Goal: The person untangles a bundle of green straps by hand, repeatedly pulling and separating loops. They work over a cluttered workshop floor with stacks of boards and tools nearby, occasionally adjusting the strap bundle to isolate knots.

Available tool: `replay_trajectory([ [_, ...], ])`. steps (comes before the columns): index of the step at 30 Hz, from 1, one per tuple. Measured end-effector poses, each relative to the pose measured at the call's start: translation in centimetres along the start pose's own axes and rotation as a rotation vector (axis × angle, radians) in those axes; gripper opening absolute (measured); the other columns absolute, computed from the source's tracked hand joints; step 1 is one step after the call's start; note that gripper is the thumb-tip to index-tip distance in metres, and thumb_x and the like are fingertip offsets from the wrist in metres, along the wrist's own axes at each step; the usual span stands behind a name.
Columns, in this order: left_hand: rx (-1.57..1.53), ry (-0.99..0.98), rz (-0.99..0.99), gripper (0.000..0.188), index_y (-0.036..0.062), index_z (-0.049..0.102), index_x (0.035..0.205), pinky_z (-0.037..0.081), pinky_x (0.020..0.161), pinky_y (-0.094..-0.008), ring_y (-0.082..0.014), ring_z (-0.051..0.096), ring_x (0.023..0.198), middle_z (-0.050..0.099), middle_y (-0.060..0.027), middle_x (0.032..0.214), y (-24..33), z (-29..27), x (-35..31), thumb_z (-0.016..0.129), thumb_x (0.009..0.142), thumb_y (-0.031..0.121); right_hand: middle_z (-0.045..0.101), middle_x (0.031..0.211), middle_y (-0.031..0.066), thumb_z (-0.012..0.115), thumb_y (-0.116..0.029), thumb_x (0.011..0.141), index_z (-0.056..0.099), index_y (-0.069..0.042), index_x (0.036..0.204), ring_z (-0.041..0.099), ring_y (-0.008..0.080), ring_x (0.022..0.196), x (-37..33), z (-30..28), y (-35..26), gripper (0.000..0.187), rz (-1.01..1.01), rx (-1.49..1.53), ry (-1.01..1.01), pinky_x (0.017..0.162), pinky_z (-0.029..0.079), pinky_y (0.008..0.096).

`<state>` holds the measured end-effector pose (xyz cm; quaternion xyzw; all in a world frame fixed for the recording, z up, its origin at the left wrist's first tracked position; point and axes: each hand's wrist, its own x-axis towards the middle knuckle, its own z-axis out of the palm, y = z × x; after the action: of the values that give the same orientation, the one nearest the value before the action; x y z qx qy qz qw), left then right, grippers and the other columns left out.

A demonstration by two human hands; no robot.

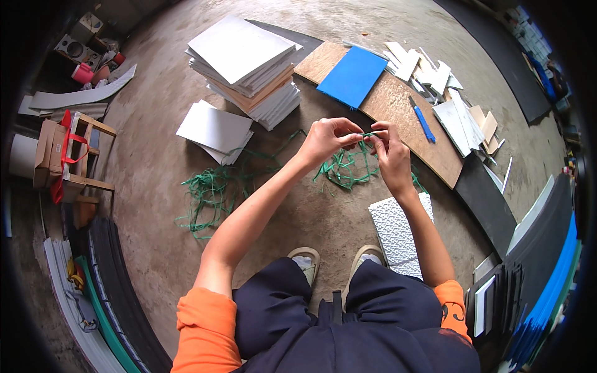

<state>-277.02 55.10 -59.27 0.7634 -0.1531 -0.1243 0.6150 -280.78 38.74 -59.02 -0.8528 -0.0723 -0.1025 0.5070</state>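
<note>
My left hand [331,138] and my right hand [388,149] meet in front of me, fingertips pinched on a green strip of plastic twine [368,134]. More of the twine hangs below in a loose tangle [348,169]. A second heap of green twine [210,189] lies on the floor to the left, with a strand trailing toward my left hand. Under my right forearm sits a stack of white textured sheets [398,230]. Beyond my hands, a blue sheet [352,76] rests on a brown board [429,146], with a blue-handled cutter knife [423,121] beside it.
A tall stack of white sheets [242,53] and a low one [214,129] stand ahead to the left. White offcuts [457,118] lie beyond the board. At left is a wooden stool [90,149]; dark sheets [535,248] lean at right.
</note>
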Motion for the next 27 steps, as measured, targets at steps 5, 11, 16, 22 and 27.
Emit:
replay_trajectory([
  [5, -0.023, 0.052, 0.038, 0.021, 0.0007, 0.063, 0.092, 0.049, 0.067, -0.021, -0.0077, 0.061, 0.072, 0.065, -0.0041, 0.077, -0.8, 0.6, 0.5, 0.063, 0.079, 0.017, 0.059, 0.086, 0.0096, 0.057, -0.005, 0.079, 0.054, -0.004, 0.096, 0.056, 0.0246, 0.081, 0.9, -0.1, 0.6, 0.017, -0.349, -0.322, 0.155, 0.07, 0.046, 0.0345],
  [11, 0.036, 0.154, 0.069, 0.013, 0.0006, 0.065, 0.086, 0.05, 0.061, -0.0211, -0.0079, 0.061, 0.068, 0.065, -0.0059, 0.075, 0.0, 1.5, 0.2, 0.064, 0.077, 0.01, 0.057, 0.085, 0.0089, 0.06, -0.005, 0.075, 0.056, -0.002, 0.089, 0.054, 0.0236, 0.086, 0.8, -0.1, 0.1, 0.014, -0.378, -0.464, 0.132, 0.074, 0.045, 0.0341],
  [16, 0.283, 0.255, 0.301, 0.011, 0.0026, 0.065, 0.085, 0.049, 0.061, -0.024, -0.0118, 0.061, 0.066, 0.064, -0.007, 0.075, -0.5, 2.5, 0.2, 0.064, 0.075, 0.007, 0.058, 0.081, 0.0109, 0.061, -0.005, 0.074, 0.057, -0.001, 0.086, 0.056, 0.0235, 0.076, 0.7, 0.2, 0.7, 0.013, -0.294, -0.417, 0.095, 0.069, 0.046, 0.0332],
  [22, 0.321, 0.198, 0.316, 0.012, 0.0033, 0.065, 0.086, 0.047, 0.061, -0.0251, -0.0124, 0.059, 0.068, 0.061, -0.0058, 0.077, -0.4, 2.8, 0.3, 0.064, 0.075, 0.007, 0.061, 0.074, 0.0089, 0.06, -0.004, 0.074, 0.058, 0.001, 0.078, 0.06, 0.0137, 0.067, 0.8, 0.0, 0.7, 0.007, 0.112, -0.053, 0.081, 0.06, 0.047, 0.0277],
  [27, 0.157, 0.192, 0.273, 0.012, 0.0029, 0.064, 0.088, 0.047, 0.062, -0.0231, -0.0097, 0.059, 0.069, 0.062, -0.0051, 0.078, -0.8, 2.3, 0.5, 0.062, 0.077, 0.007, 0.063, 0.086, 0.0097, 0.058, -0.009, 0.078, 0.059, -0.001, 0.087, 0.06, 0.01, 0.072, 1.5, -0.5, 1.9, 0.012, 0.189, 0.23, -0.026, 0.062, 0.048, 0.0249],
])
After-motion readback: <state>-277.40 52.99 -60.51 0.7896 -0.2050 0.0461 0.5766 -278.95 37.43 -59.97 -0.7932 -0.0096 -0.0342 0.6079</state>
